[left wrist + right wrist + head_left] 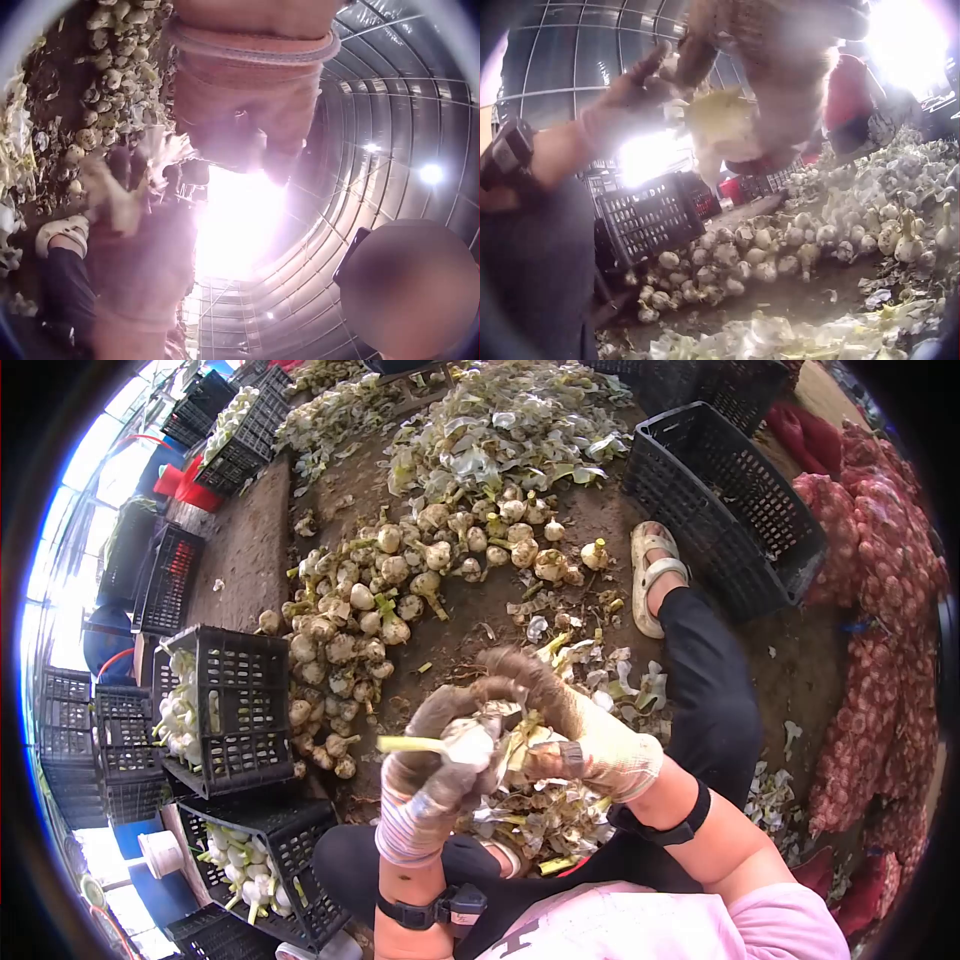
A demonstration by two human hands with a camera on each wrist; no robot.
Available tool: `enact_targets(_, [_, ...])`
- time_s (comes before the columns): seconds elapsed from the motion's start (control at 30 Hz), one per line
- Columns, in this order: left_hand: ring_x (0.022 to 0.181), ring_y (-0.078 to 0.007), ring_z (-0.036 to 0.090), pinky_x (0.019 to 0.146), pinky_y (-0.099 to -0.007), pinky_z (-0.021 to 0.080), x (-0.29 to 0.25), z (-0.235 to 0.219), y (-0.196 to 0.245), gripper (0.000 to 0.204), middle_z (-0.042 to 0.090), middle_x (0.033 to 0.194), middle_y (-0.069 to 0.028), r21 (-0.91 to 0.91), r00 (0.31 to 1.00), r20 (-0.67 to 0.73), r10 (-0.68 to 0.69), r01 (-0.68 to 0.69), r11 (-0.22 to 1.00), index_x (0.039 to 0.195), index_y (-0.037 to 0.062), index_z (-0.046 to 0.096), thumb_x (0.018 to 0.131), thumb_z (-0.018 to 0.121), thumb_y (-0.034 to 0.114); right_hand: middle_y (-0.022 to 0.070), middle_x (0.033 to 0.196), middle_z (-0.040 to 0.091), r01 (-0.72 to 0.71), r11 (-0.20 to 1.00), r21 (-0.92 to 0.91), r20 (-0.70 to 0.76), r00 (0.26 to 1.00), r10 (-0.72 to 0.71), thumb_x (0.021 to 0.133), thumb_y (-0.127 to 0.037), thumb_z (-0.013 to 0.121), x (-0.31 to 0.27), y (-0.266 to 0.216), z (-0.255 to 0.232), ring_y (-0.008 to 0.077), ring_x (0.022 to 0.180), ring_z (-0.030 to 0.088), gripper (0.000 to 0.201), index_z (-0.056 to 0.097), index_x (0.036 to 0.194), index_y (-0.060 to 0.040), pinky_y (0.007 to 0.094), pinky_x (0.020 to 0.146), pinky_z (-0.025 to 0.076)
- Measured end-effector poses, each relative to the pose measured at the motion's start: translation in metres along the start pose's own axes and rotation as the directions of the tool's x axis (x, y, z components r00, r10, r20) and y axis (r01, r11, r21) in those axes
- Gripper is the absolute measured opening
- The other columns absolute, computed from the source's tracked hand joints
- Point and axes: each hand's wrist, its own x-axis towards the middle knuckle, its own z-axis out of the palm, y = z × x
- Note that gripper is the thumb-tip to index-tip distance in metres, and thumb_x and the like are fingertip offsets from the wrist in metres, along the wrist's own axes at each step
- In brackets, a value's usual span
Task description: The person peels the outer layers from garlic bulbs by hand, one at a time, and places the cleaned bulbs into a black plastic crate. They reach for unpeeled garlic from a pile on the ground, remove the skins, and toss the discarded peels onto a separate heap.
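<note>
**newbie:** what's actually being held here?

**regular:** A white garlic bulb with a pale green stalk point(455, 743), right over the person's lap. The left hand in a dirty knit work glove point(430, 780) is curled round the bulb, stalk poking out to the left, so the skin side faces the other hand. The right hand in a cream glove with brown-stained fingers point(570, 725) has its fingers hooked onto the loose outer skins at the bulb.

**newbie:** why all the mess underneath?

**regular:** My guess: peelings just drop there. That's the heap of pale husks and green trimmings point(540, 815). The dirt-coloured pile of unpeeled garlic point(380, 600) sits within reach in front, and the black plastic lattice crate with clean white bulbs point(215, 705) is close on the left.
</note>
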Motion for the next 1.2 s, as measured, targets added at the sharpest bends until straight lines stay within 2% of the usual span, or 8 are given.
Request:
enact_targets(0.23, [0.099,-0.0128,0.055,0.084,-0.0269,0.046,0.013,-0.015,-0.026,0.042,0.057,0.115,-0.0059,0.591,0.94,0.064,0.336,-0.307,0.746,0.127,0.0009,0.051,0.09,0.061,0.018,0.0036,0.098,0.06,0.039,0.971,-0.238,-0.22,0.971,-0.093,0.083,-0.004,0.065,0.0,0.016,-0.003,0.0101,0.082,0.057,0.02,0.058,0.102,-0.0036,0.0234,0.073,0.047])
enact_targets(0.3, [0.097,-0.013,0.056,0.083,-0.0272,0.047,0.014,-0.014,-0.021,0.035,0.06,0.11,-0.0063,0.696,0.925,0.02,0.38,-0.285,0.659,0.121,0.0001,0.057,0.091,0.061,0.017,0.0055,0.095,0.061,0.302,0.574,-0.761,0.047,0.908,-0.416,0.083,-0.001,0.063,0.003,0.014,-0.005,0.012,0.082,0.058,0.018,0.057,0.1,-0.0022,0.0234,0.072,0.047])
enact_targets(0.37, [0.092,-0.0146,0.059,0.081,-0.028,0.048,0.012,-0.004,-0.01,0.029,0.064,0.1,-0.0088,0.485,0.976,-0.132,0.171,-0.087,0.87,0.111,0.0012,0.064,0.088,0.065,0.018,0.0072,0.096,0.062,0.258,0.683,-0.683,-0.026,0.926,-0.377,0.085,-0.001,0.059,0.004,0.014,-0.004,0.0145,0.081,0.059,0.016,0.057,0.1,-0.0039,0.0257,0.073,0.048])
enact_targets(0.43, [0.093,-0.0186,0.062,0.083,-0.0301,0.05,0.013,-0.009,-0.011,0.029,0.066,0.1,-0.0113,0.403,0.973,-0.135,0.188,-0.119,0.907,0.108,0.0028,0.065,0.083,0.07,0.016,0.0063,0.099,0.062,-0.002,0.993,0.12,-0.176,0.984,0.024,0.088,-0.005,0.058,0.006,0.004,-0.004,0.016,0.084,0.06,0.017,0.055,0.105,-0.0081,0.0288,0.073,0.049])
enact_targets(0.63, [0.107,-0.0286,0.06,0.093,-0.0412,0.049,0.012,-0.033,-0.016,0.033,0.063,0.113,-0.0128,-0.113,0.987,0.105,0.118,-0.106,0.988,0.105,0.0095,0.066,0.074,0.077,0.015,0.0054,0.096,0.062,0.086,0.926,0.367,-0.369,0.928,0.06,0.091,-0.016,0.057,0.011,0.009,-0.011,0.0115,0.084,0.06,0.023,0.052,0.111,-0.0074,0.0244,0.07,0.046])
enact_targets(0.83, [0.107,-0.0339,0.059,0.089,-0.0461,0.055,0.018,-0.048,0.01,0.035,0.058,0.118,-0.018,-0.353,0.976,-0.148,0.158,-0.201,0.914,0.116,0.0024,0.056,0.083,0.066,0.011,0.0094,0.086,0.062,0.039,0.738,-0.673,-0.078,0.989,-0.124,0.088,-0.012,0.046,0.007,0.024,-0.016,0.0234,0.078,0.058,0.021,0.058,0.101,-0.002,0.0332,0.074,0.047])
enact_targets(1.07, [0.1,-0.0333,0.062,0.085,-0.0389,0.058,0.018,-0.121,0.088,0.03,0.06,0.114,-0.0193,-0.14,0.754,-0.418,0.506,-0.604,0.784,0.112,-0.0018,0.057,0.086,0.062,0.013,0.0168,0.082,0.063,0.161,-0.205,-0.965,0.144,0.985,0.099,0.08,-0.02,0.061,0.01,0.023,-0.011,0.0339,0.086,0.061,0.027,0.061,0.104,-0.0076,0.0424,0.074,0.048])
enact_targets(1.2, [0.096,-0.0303,0.063,0.079,-0.0348,0.057,0.049,-0.176,0.151,0.047,0.06,0.111,-0.0227,-0.005,0.411,-0.694,0.591,-0.823,0.567,0.114,-0.005,0.055,0.088,0.059,0.034,0.0148,0.082,0.057,0.115,-0.127,-0.985,0.068,0.941,0.331,0.067,-0.002,0.06,0.008,0.023,-0.007,0.0352,0.081,0.059,0.063,0.045,0.127,-0.0098,0.0403,0.066,0.049])
